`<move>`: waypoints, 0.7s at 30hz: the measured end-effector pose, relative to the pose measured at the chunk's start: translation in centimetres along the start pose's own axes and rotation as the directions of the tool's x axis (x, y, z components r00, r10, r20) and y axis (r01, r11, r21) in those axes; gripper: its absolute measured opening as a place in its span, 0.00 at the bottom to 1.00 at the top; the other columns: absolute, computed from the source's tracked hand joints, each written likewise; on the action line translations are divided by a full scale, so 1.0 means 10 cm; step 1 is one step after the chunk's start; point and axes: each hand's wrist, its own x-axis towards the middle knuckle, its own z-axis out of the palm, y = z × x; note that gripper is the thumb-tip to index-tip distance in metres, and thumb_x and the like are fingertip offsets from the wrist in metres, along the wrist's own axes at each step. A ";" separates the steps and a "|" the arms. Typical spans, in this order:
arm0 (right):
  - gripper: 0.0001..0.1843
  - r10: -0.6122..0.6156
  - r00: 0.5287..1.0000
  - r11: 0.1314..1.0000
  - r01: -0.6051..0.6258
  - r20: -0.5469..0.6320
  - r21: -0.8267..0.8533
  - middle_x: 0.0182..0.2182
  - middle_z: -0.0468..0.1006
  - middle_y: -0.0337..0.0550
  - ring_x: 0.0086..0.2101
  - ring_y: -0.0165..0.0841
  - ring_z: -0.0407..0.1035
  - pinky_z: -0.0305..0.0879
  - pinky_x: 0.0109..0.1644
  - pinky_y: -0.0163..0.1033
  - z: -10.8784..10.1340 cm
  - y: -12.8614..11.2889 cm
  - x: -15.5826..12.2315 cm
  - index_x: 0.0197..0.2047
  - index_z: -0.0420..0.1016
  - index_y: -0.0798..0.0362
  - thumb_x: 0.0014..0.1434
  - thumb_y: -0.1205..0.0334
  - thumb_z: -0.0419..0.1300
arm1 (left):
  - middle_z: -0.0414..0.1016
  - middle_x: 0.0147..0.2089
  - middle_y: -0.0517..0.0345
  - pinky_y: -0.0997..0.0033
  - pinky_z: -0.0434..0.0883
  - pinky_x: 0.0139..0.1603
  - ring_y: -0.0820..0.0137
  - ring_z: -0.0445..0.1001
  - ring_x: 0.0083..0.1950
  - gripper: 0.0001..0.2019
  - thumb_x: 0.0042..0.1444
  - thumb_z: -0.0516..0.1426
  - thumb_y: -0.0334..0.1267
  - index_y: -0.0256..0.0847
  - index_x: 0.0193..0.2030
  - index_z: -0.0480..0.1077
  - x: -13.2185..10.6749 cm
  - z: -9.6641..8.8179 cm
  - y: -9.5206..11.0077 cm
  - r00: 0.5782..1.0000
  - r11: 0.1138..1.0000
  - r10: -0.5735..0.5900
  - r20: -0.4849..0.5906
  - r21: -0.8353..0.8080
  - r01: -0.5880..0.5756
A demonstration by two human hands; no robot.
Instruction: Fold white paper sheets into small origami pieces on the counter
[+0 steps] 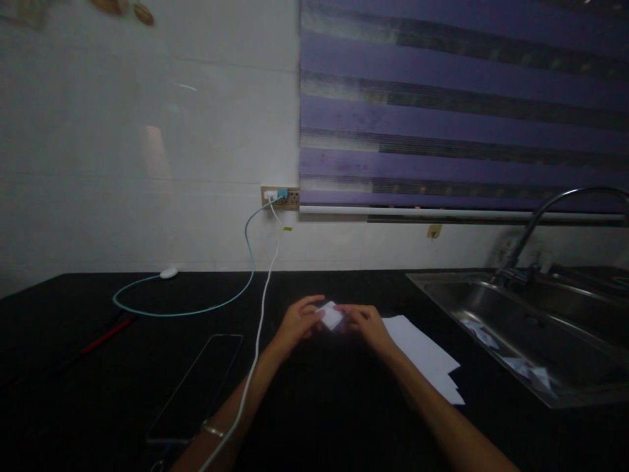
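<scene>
Pinching one folded white paper from opposite sides with left hand and right hand, over counter. Right: several white sheets. Left: one smartphone, one white cable, one teal cable.

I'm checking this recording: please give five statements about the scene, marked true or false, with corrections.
1. The left hand and right hand both touch a small white paper piece. True.
2. The flat white paper sheets lie beyond the left hand's outer side. False: they lie beside the right forearm.
3. A black rectangular phone lies on the dark countertop. True.
4. The thin pale-blue cable hangs unplugged. False: it is plugged into the beige wall socket.
5. The curved silver metal faucet stands at the steel sink. True.
</scene>
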 end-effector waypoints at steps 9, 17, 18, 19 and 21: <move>0.24 0.015 0.997 0.999 -0.012 -0.072 0.033 0.26 0.79 0.43 0.25 0.32 0.71 0.66 0.30 0.36 0.02 -0.02 0.01 0.49 0.74 0.57 0.50 0.55 0.66 | 0.72 0.25 0.55 0.81 0.54 0.16 0.79 0.61 0.18 0.20 0.52 0.60 0.47 0.31 0.43 0.75 -0.04 -0.02 0.05 0.998 1.000 -0.002 0.060 0.009 0.001; 0.22 0.095 0.995 0.983 -0.094 0.001 0.160 0.26 0.79 0.43 0.24 0.30 0.70 0.66 0.29 0.35 0.03 0.04 0.02 0.44 0.76 0.58 0.49 0.54 0.66 | 0.74 0.23 0.54 0.80 0.50 0.17 0.80 0.58 0.16 0.22 0.51 0.61 0.47 0.31 0.46 0.76 -0.02 0.00 0.04 0.999 0.991 0.035 0.006 0.126 -0.035; 0.22 0.106 0.994 0.980 -0.104 -0.001 0.169 0.27 0.79 0.44 0.24 0.30 0.70 0.66 0.29 0.35 0.03 0.04 0.02 0.44 0.76 0.58 0.48 0.54 0.67 | 0.74 0.23 0.54 0.80 0.50 0.17 0.80 0.58 0.16 0.22 0.51 0.61 0.46 0.31 0.47 0.76 -0.03 0.00 0.05 0.999 0.991 0.037 0.002 0.127 -0.037; 0.23 0.114 0.993 0.978 -0.111 -0.009 0.177 0.27 0.79 0.44 0.24 0.30 0.70 0.66 0.29 0.35 0.03 0.04 0.02 0.45 0.76 0.58 0.47 0.53 0.67 | 0.74 0.23 0.53 0.79 0.50 0.17 0.80 0.58 0.16 0.22 0.51 0.61 0.46 0.31 0.48 0.75 -0.03 0.00 0.05 0.999 0.992 0.035 -0.006 0.125 -0.034; 0.25 0.127 0.992 0.975 -0.121 -0.023 0.187 0.26 0.79 0.45 0.25 0.31 0.71 0.67 0.29 0.36 0.02 0.03 0.02 0.45 0.77 0.59 0.47 0.53 0.67 | 0.75 0.23 0.53 0.79 0.51 0.18 0.78 0.60 0.17 0.23 0.50 0.62 0.45 0.30 0.48 0.75 -0.03 0.00 0.06 0.999 0.994 0.034 -0.021 0.107 -0.032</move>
